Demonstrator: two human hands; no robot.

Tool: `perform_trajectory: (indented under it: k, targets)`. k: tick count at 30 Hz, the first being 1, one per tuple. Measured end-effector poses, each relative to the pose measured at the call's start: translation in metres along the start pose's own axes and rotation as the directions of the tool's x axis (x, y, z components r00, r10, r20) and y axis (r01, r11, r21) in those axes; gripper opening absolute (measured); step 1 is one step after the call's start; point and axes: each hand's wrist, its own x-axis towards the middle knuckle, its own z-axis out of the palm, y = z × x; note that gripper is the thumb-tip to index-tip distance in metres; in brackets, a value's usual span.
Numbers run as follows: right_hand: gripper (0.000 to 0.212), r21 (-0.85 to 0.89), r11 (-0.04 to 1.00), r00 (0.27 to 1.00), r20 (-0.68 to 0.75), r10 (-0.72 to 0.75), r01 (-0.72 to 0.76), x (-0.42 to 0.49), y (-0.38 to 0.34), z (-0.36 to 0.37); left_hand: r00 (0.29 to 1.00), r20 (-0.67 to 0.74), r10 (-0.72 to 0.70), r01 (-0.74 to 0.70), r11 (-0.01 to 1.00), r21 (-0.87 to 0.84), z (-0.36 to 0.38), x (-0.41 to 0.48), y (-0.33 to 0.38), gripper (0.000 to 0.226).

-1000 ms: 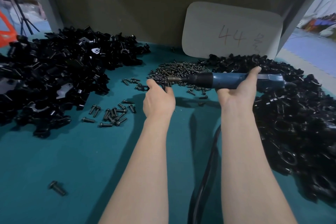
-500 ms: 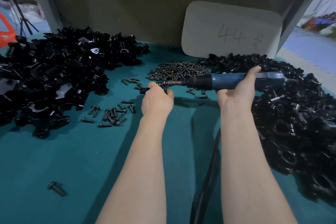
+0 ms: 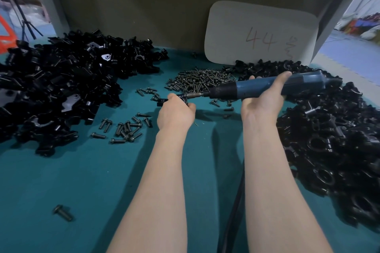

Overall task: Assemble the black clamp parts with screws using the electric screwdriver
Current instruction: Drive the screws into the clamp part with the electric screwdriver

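Note:
My left hand (image 3: 176, 113) grips a small black clamp part (image 3: 164, 101) just above the teal table; most of the part is hidden behind the fingers. My right hand (image 3: 262, 99) holds the blue electric screwdriver (image 3: 267, 87) nearly level, its bit (image 3: 194, 95) pointing left and touching the clamp part. A pile of small dark screws (image 3: 198, 80) lies just behind the hands.
Large heaps of black clamp parts lie at the left (image 3: 57, 88) and right (image 3: 333, 139). Loose screws (image 3: 125, 127) are scattered left of my left wrist, one more (image 3: 62, 212) near the front. A white card marked 44 (image 3: 261, 34) leans on the back wall. The screwdriver's cord (image 3: 232, 211) runs between my forearms.
My left hand has dropped slightly and shifted left with the clamp part. The screwdriver has tilted so its bit now meets the part.

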Motion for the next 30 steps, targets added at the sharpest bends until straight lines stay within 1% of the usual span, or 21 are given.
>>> perform_trajectory:
  k: [10, 22, 30]
  targets:
    - [0.058, 0.016, 1.000, 1.000, -0.018, 0.011, -0.010, 0.0019, 0.0028, -0.0020, 1.000, 0.019, 0.011, -0.011, 1.000, -0.013, -0.0027, -0.0009, 0.0003, 0.037]
    - [0.055, -0.008, 1.000, 1.000, -0.018, 0.005, -0.005, -0.0025, 0.0038, 0.0006, 1.000, 0.015, 0.002, -0.001, 1.000, -0.023, -0.0016, -0.0002, -0.0005, 0.037]
    - [0.058, -0.030, 1.000, 1.000, -0.013, 0.000, 0.000, -0.0042, 0.0066, 0.0009, 1.000, 0.001, 0.001, -0.001, 1.000, -0.015, -0.0011, -0.0007, -0.0002, 0.036]
